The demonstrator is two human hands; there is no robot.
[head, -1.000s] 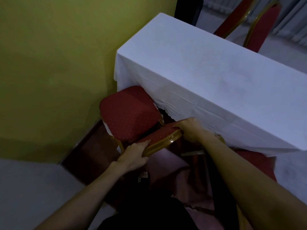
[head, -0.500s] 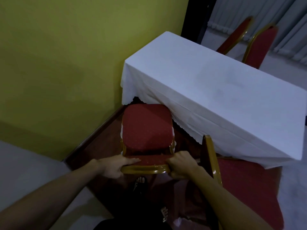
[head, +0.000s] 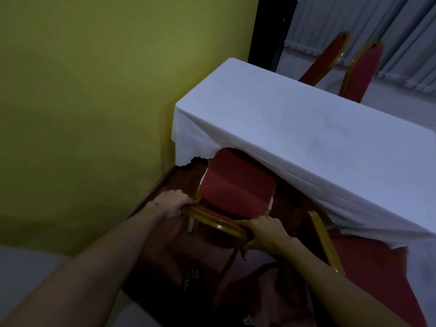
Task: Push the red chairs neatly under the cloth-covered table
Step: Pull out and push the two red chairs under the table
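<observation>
A red chair (head: 236, 187) with a gold frame stands at the left end of the cloth-covered table (head: 295, 128). The front of its seat lies under the hanging white cloth. My left hand (head: 173, 204) grips the left end of the chair's gold top rail. My right hand (head: 265, 233) grips the right end of the same rail. A second red chair (head: 368, 260) stands to the right, its seat partly under the cloth and its gold back rail beside my right forearm.
A yellow-green wall (head: 94, 102) runs close along the left of the chair and table. Two more red chairs (head: 361, 69) stand on the far side of the table. Dark red carpet (head: 169, 185) lies beneath. My foot (head: 191, 277) shows below the chair.
The chair has moved forward, so its seat front now lies under the cloth. My view has pulled back and both hands have spread toward the rail's ends.
</observation>
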